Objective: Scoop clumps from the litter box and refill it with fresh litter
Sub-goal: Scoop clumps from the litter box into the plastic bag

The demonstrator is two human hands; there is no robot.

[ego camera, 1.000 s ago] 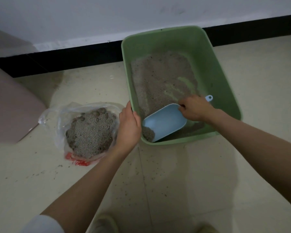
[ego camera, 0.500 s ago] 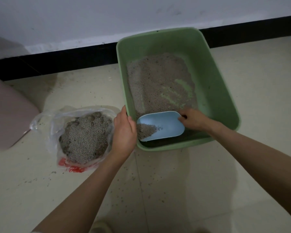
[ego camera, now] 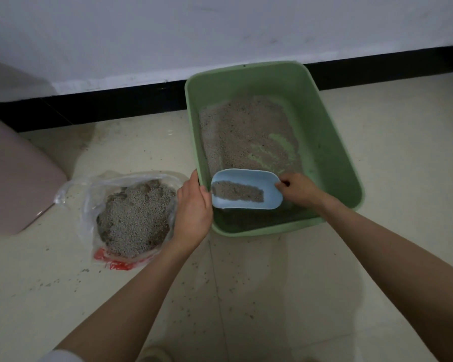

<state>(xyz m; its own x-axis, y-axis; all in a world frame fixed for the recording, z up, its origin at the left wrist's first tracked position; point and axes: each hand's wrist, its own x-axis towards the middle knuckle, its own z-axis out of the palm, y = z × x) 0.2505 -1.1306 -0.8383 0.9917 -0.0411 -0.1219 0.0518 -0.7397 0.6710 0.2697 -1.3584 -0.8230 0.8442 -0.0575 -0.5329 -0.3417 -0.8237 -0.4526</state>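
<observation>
Blue scoop (ego camera: pixel 246 189), pinched at its handle by the right hand (ego camera: pixel 298 190) while the left hand (ego camera: pixel 194 207) grips the litter box (ego camera: pixel 332 158) rim, should travel level to the bag (ego camera: pixel 134 215) beside the box.

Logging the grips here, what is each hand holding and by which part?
Right hand grips the blue scoop by its handle end. Left hand holds the green litter box by its near-left rim.

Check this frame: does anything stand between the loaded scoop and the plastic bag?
Yes: the left hand, gripping the litter box rim, sits between the scoop and the bag.
</observation>
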